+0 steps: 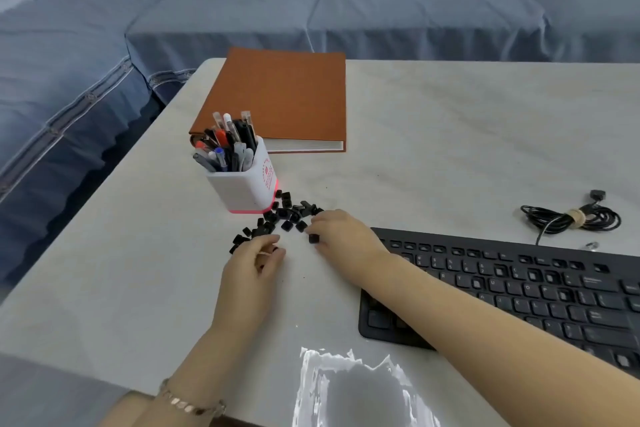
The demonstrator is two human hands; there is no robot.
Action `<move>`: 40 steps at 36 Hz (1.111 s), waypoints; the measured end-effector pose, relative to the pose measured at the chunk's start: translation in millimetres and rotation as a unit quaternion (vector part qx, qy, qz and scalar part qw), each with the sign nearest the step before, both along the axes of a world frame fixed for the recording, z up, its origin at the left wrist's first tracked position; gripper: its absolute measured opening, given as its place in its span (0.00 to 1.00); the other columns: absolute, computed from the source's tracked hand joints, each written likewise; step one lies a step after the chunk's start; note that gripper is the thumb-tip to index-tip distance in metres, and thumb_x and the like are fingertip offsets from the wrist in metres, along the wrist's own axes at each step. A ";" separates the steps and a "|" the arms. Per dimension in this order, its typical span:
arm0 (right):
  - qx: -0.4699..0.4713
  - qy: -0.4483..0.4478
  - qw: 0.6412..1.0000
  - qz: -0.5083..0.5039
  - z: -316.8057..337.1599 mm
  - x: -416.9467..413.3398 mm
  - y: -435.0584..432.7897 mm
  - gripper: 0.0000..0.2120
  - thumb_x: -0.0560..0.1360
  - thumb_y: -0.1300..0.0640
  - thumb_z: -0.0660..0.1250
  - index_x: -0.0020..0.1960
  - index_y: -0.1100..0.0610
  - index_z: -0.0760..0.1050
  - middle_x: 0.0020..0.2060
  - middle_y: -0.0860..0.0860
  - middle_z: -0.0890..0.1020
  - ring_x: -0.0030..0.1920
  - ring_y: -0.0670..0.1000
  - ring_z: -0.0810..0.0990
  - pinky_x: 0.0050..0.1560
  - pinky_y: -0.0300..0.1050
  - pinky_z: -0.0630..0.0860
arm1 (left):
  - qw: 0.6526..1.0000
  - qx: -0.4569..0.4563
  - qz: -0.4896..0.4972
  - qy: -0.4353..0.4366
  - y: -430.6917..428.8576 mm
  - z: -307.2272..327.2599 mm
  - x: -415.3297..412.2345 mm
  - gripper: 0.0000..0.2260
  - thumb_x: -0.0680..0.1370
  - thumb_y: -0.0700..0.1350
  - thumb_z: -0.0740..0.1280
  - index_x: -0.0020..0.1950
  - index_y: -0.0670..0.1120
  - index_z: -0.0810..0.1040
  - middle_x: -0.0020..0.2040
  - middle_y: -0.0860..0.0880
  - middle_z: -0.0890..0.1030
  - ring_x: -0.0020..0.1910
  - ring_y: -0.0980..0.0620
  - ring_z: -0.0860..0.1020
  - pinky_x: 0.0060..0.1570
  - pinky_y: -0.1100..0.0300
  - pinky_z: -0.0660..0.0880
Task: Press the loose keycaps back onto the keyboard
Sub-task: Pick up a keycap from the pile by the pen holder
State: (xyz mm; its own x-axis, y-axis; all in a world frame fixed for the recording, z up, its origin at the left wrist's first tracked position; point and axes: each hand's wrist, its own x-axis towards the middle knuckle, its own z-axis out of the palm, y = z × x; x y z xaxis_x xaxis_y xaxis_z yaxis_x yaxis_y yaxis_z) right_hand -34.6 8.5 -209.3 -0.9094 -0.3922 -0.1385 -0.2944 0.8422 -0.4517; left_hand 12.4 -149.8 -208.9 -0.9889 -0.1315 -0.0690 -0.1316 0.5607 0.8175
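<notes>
Pale grey stone-patterned counter (450, 135) carries everything here. Nearest, a thin metal link bracelet (190, 404) circles the left wrist. The left hand (252, 263) lies palm down with its fingers curled under at the near-left edge of the keycap scatter. I cannot tell whether it is grasping a cap or only touching them.

The flat black keyboard (519, 288) lies to the right. Its long axis runs left to right across the counter, its right end is cut by the frame, and its function row is on the far side. The right forearm crosses over its left end. Just beyond that corner, the right hand (341, 230) is palm down with bent fingers. Thumb and forefinger pinch a single black keycap (313, 238) that sits on the counter.

The loose black keycaps (280, 217) lie in a band between the two hands and the square white pen holder with a pink base (242, 180), the farthest caps touching its foot. Pens fill the holder. A coiled black cable (571, 218) lies beyond the keyboard. Farther back lies a closed brown hardcover book (284, 97), and beyond the counter a blue fabric sofa (242, 10).
</notes>
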 end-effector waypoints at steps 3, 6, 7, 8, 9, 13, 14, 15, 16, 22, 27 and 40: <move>0.063 0.016 0.997 0.037 -6.1 -5.6 -4.1 0.14 0.77 0.66 0.56 0.59 0.58 0.74 0.57 0.51 0.73 0.63 0.53 0.66 0.50 0.45 0.68 | 0.977 0.197 0.060 -0.046 0.8 13.6 1.6 0.07 0.79 0.37 0.63 0.49 0.44 0.80 0.44 0.47 0.82 0.38 0.59 0.82 0.37 0.69 0.76; 0.106 0.033 0.992 0.055 -12.2 -5.5 -3.9 0.14 0.78 0.66 0.55 0.58 0.59 0.75 0.55 0.51 0.73 0.61 0.52 0.67 0.48 0.44 0.69 | 0.928 0.342 0.104 -0.106 1.8 25.0 6.0 0.08 0.80 0.37 0.62 0.48 0.41 0.80 0.43 0.46 0.84 0.39 0.55 0.83 0.37 0.68 0.78; 0.117 0.039 0.991 0.058 -13.8 -4.2 -3.1 0.14 0.78 0.66 0.55 0.59 0.58 0.75 0.57 0.51 0.73 0.62 0.53 0.67 0.49 0.45 0.70 | 0.916 0.367 0.106 -0.119 2.3 27.2 7.3 0.08 0.80 0.37 0.62 0.49 0.40 0.80 0.42 0.46 0.85 0.40 0.55 0.84 0.37 0.67 0.78; 0.130 0.043 0.989 0.063 -14.7 -2.3 -2.4 0.14 0.78 0.66 0.56 0.60 0.58 0.74 0.58 0.52 0.73 0.61 0.53 0.67 0.50 0.46 0.71 | 0.907 0.388 0.105 -0.127 3.0 29.1 8.7 0.08 0.80 0.37 0.61 0.49 0.39 0.80 0.42 0.46 0.85 0.40 0.55 0.84 0.37 0.67 0.78; 0.143 0.050 0.986 0.067 -14.5 -0.1 -1.5 0.14 0.78 0.66 0.56 0.60 0.58 0.74 0.58 0.52 0.73 0.61 0.53 0.67 0.49 0.46 0.72 | 0.899 0.406 0.102 -0.132 4.0 30.6 10.0 0.08 0.80 0.36 0.61 0.49 0.39 0.80 0.41 0.46 0.85 0.40 0.55 0.83 0.37 0.67 0.78; 0.193 0.073 0.973 0.100 -12.7 11.2 3.4 0.14 0.75 0.69 0.57 0.58 0.61 0.71 0.58 0.55 0.71 0.59 0.56 0.66 0.40 0.45 0.65 | 0.876 0.453 0.086 -0.142 7.3 34.9 15.2 0.09 0.79 0.34 0.59 0.49 0.38 0.79 0.40 0.45 0.85 0.38 0.55 0.83 0.35 0.67 0.78; 0.201 0.075 0.971 0.109 -11.6 14.0 5.0 0.14 0.75 0.70 0.56 0.58 0.61 0.71 0.58 0.56 0.70 0.59 0.56 0.66 0.40 0.44 0.63 | 0.874 0.457 0.082 -0.144 7.7 35.5 16.4 0.09 0.79 0.33 0.59 0.49 0.38 0.79 0.40 0.45 0.85 0.38 0.55 0.83 0.35 0.67 0.78; 0.212 0.079 0.967 0.115 -10.9 16.1 6.5 0.14 0.74 0.71 0.56 0.58 0.62 0.71 0.58 0.56 0.69 0.59 0.56 0.65 0.40 0.43 0.62 | 0.872 0.461 0.078 -0.146 8.3 36.2 17.4 0.09 0.79 0.32 0.59 0.49 0.38 0.79 0.40 0.45 0.85 0.38 0.54 0.83 0.35 0.66 0.78; 0.216 0.080 0.966 0.117 -11.3 18.2 7.9 0.14 0.74 0.71 0.56 0.57 0.62 0.70 0.58 0.57 0.69 0.59 0.56 0.65 0.40 0.43 0.62 | 0.871 0.463 0.075 -0.146 8.6 36.8 18.4 0.09 0.79 0.32 0.59 0.49 0.37 0.79 0.41 0.44 0.85 0.38 0.54 0.83 0.35 0.66 0.78; 0.204 0.127 0.963 0.119 -5.8 24.9 5.9 0.13 0.66 0.71 0.68 0.49 0.63 0.74 0.49 0.59 0.74 0.51 0.58 0.72 0.34 0.42 0.63 | 0.871 0.465 0.068 -0.146 8.6 39.8 23.5 0.09 0.79 0.32 0.59 0.50 0.38 0.79 0.43 0.43 0.85 0.39 0.53 0.84 0.36 0.66 0.78; 0.153 0.038 0.983 0.091 -13.1 23.4 8.3 0.16 0.75 0.69 0.58 0.61 0.60 0.71 0.58 0.56 0.70 0.59 0.56 0.67 0.46 0.46 0.69 | 0.873 0.458 0.084 -0.143 5.7 38.8 29.4 0.09 0.79 0.32 0.59 0.52 0.39 0.78 0.43 0.42 0.85 0.40 0.51 0.84 0.36 0.65 0.79; -0.614 -0.329 0.618 -0.365 33.2 68.6 51.3 0.14 0.76 0.71 0.53 0.44 0.65 0.78 0.36 0.57 0.76 0.35 0.51 0.77 0.34 0.38 0.77 | 0.902 0.399 0.032 -0.161 34.8 29.4 36.5 0.08 0.75 0.30 0.64 0.50 0.39 0.79 0.44 0.42 0.85 0.40 0.51 0.84 0.37 0.67 0.79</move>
